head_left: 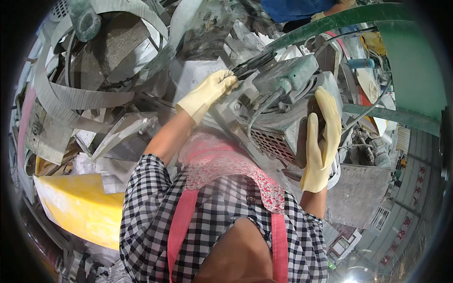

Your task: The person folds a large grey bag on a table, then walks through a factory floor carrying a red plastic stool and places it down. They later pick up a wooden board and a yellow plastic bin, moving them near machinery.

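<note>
right hand steadies grey motor, long axis pointing lower-left.

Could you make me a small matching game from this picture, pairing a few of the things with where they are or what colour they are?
Things:
1. left hand
2. right hand
3. curved block
4. arched frame

Descriptions:
A. yellow, at the lower left
B. green, arching over the top right
C. gloved, flat against the end of the grey machine
D. gloved, gripping the dark cables

Pairs: 1-D, 2-C, 3-A, 4-B
</note>
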Demonstrator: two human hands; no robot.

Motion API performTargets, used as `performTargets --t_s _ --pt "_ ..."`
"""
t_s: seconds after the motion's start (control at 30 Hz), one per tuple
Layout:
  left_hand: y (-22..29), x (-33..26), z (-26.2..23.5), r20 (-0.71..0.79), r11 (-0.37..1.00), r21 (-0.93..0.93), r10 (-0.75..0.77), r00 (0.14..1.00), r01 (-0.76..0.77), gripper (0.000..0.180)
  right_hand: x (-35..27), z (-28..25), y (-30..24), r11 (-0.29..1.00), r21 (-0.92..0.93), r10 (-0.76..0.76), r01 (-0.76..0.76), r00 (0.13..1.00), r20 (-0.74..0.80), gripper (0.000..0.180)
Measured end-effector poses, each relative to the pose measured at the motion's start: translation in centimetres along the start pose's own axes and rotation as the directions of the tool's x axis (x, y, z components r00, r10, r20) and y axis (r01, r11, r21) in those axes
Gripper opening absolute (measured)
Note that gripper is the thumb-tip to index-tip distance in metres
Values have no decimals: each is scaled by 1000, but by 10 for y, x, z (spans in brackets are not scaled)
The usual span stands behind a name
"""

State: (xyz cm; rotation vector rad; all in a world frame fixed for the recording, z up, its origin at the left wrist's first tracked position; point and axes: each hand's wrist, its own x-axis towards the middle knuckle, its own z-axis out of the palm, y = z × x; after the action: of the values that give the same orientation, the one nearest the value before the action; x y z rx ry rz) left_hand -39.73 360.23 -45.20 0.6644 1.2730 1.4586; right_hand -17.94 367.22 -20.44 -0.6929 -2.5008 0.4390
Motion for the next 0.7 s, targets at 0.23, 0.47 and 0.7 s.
performTargets --t_s 0.23,0.47,0.7 --pt "77 8 -2 81 832 519 180 980 -195 30 0 1 -3 1000 3 31 -31 1000 -1 40" --pt "150 -82 -35 -160 182 983 769 619 27 42 -4 11 0 997 71 9 -5 999 -46 39" --pt "61 -88 -82 -177 746 655 307 935 -120 38 -5 12 -10 997 81 -14 15 1000 -11 38"
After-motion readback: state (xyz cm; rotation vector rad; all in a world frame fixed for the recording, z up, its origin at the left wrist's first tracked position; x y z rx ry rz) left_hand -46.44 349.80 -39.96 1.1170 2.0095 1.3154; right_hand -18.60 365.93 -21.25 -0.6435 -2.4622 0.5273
